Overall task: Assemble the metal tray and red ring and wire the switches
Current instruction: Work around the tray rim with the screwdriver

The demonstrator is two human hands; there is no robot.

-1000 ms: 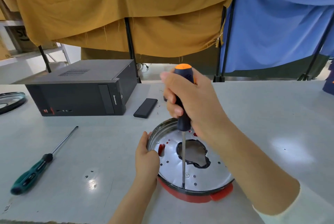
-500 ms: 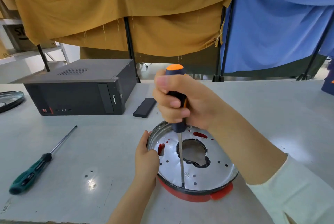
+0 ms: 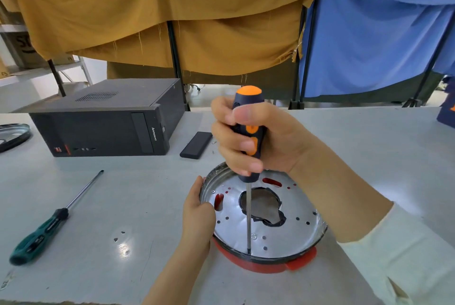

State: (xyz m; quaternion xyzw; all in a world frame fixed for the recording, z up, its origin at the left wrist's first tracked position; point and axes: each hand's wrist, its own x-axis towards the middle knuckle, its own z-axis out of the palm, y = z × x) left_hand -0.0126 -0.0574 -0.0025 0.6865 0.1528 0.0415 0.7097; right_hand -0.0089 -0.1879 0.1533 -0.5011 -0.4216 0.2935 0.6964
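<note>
Tray of shiny round metal (image 3: 299, 227), shallow, with a ragged central hole and small punched holes, sits on a red plastic ring (image 3: 261, 265) at the near middle of the pale grey table (image 3: 369, 156). Only the ring's near arc and a tab show below the tray; red also shows through two slots. Right hand (image 3: 256, 139) wraps all fingers round the black-and-orange handle of a screwdriver (image 3: 248, 218), held upright, tip down at the tray's near edge; whether a screw sits under the tip is too small to tell. Left hand (image 3: 197, 213) grips the tray's left rim, thumb over the lip, other fingers hidden beneath. White sleeve at the right wrist, cut off by the frame.

Left of the tray, well apart: green-handled screwdriver (image 3: 44, 228) lying flat. Behind: black desktop computer case (image 3: 105, 127) on its side, with a small flat black rectangular block (image 3: 196, 145) just beside it. Another metal dish (image 3: 13, 133), cut off at far left. Mustard (image 3: 160, 14) and blue (image 3: 374, 28) cloths hang behind.
</note>
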